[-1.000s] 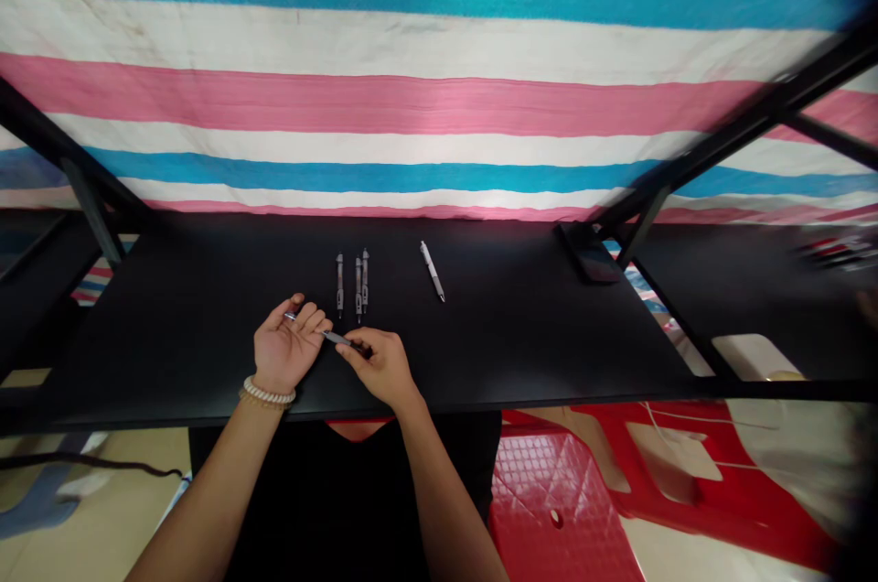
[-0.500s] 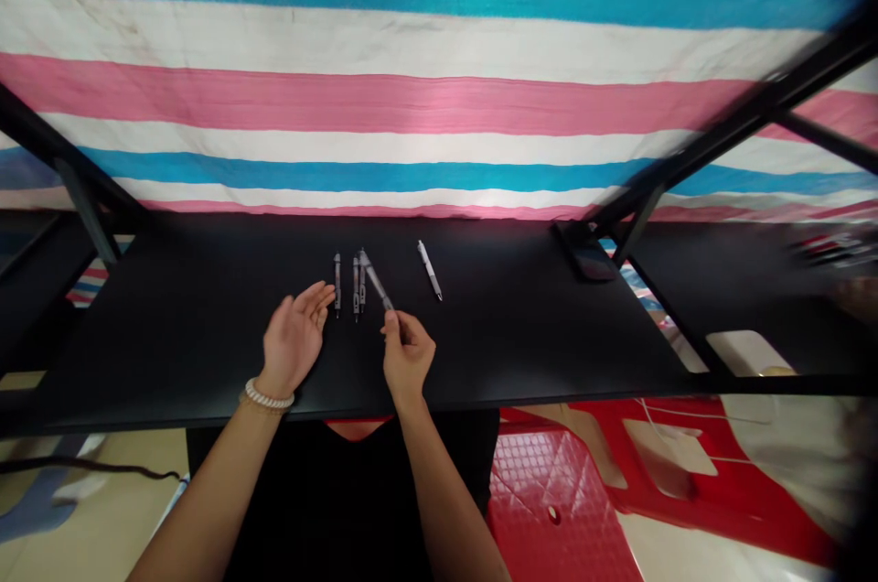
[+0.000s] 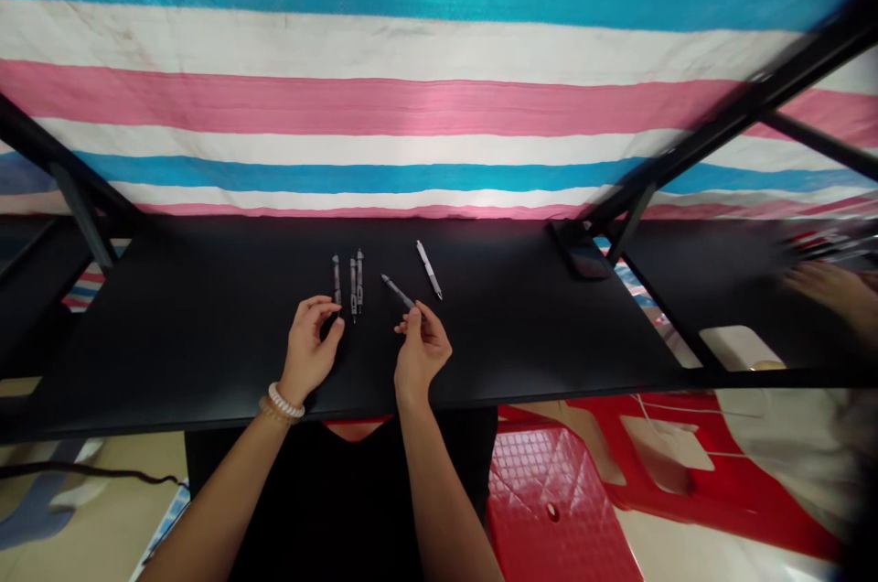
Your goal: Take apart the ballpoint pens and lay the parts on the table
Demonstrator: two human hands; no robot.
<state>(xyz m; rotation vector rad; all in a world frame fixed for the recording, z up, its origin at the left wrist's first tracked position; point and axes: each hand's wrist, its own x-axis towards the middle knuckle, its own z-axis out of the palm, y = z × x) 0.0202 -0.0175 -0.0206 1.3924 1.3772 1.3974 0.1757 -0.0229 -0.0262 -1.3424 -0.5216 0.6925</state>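
Note:
My right hand (image 3: 422,353) pinches a grey-black click pen (image 3: 396,291) near its lower end, holding it aslant above the table. My left hand (image 3: 312,349) has its thumb and fingers apart around the lower end of another dark pen (image 3: 336,271); the fingertips reach that pen, and part of it is covered. Just to the right of it, two similar pens, one dark pen (image 3: 353,285) and a second dark pen (image 3: 360,278), lie side by side. A white pen (image 3: 429,269) with a grey grip rests farther right.
The black table (image 3: 508,326) runs up to a striped sheet (image 3: 439,106). A dark phone-like object (image 3: 582,251) lies at the back right by the metal frame. Below the edge stands a red stool (image 3: 555,490). Another person's hand (image 3: 833,289) is at a neighbouring table, near blurred pens.
My right hand has drawn its pen right and toward me, away from the pair. My left hand has turned over from palm-up and brought its fingers to the leftmost pen's lower end.

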